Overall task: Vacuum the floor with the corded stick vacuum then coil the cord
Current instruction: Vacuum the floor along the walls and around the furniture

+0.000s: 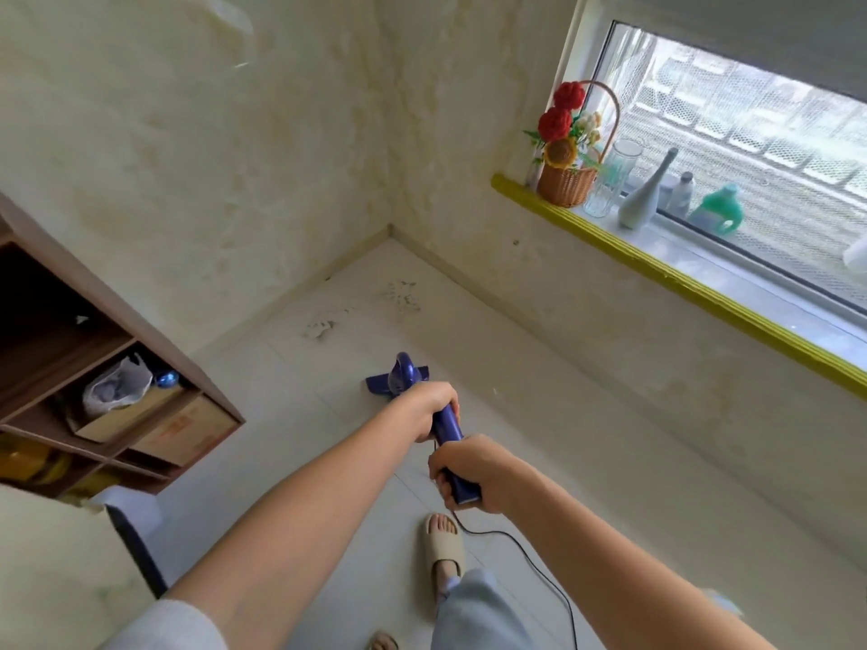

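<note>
A blue corded stick vacuum (407, 373) stands on the pale tiled floor (539, 438), its flat head pointing toward the room's corner. My left hand (429, 408) grips the blue handle higher up the stick. My right hand (474, 473) grips the handle's end, closest to me. A thin black cord (530, 551) leaves the handle end below my right hand and trails across the floor to the lower right, running out of view. Scattered debris (403, 295) and another small patch of debris (321, 328) lie on the floor ahead of the vacuum head.
A wooden shelf unit (122, 368) with boxes and a bag stands at left. A yellow-edged windowsill (680, 283) at right holds a flower basket (565, 180), a glass, a vase and bottles. My sandalled foot (443, 544) stands just behind the vacuum.
</note>
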Action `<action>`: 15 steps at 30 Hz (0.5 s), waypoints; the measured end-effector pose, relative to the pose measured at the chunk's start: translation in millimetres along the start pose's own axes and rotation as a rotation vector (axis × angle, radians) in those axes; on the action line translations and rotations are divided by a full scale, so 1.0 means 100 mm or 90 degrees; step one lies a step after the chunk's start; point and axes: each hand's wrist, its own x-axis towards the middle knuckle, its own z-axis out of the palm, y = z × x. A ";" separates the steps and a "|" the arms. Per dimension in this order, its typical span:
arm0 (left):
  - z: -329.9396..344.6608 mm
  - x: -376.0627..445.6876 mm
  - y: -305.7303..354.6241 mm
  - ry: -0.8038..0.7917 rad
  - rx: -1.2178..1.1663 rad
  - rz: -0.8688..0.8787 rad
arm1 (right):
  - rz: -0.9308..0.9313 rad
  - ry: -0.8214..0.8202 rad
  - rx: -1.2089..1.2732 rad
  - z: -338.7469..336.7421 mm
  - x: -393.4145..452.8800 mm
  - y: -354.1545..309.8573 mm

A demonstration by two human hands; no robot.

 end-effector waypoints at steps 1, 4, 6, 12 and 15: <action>-0.01 0.09 0.06 0.007 -0.002 0.001 | -0.004 -0.004 -0.009 0.00 0.10 -0.06; -0.09 0.37 0.23 0.008 -0.035 0.005 | -0.024 -0.005 -0.038 0.02 0.36 -0.28; -0.14 0.57 0.40 0.016 -0.035 0.009 | -0.021 -0.016 -0.055 0.00 0.59 -0.48; -0.26 1.04 0.99 0.065 -0.017 0.019 | -0.026 -0.034 -0.091 -0.12 1.08 -1.12; -0.23 1.11 1.20 0.063 -0.008 0.014 | -0.013 -0.032 -0.073 -0.19 1.12 -1.31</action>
